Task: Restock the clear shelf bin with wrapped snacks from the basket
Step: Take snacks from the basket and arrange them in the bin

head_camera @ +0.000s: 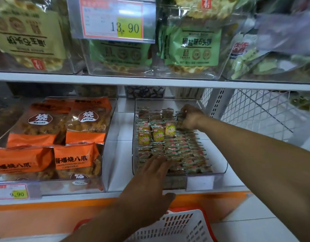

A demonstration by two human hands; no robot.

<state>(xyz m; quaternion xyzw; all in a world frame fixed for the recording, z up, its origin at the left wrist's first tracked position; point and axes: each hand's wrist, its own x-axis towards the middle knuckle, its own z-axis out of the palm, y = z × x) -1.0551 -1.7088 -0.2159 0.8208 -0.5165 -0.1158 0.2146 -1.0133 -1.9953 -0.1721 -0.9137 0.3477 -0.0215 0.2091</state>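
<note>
Now two hands (one bin (220, 165)) arranging snacks (168, 145).

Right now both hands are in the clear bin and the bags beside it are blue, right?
Not quite. The head view shows the bags beside the clear bin are orange, not blue. The left hand and right hand are both in the bin.

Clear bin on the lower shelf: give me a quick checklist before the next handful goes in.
1. Clear bin seated on the shelf: ok.
2. Space left: ok, bare floor shows along its right side.
3. Right hand at the back rows, fingers curled on wrapped snacks: ok.
4. Left hand flat on the front rows, steadying them: ok.
5. Basket within reach below the shelf: ok.
6. Stock left in the basket: cannot tell.
</note>
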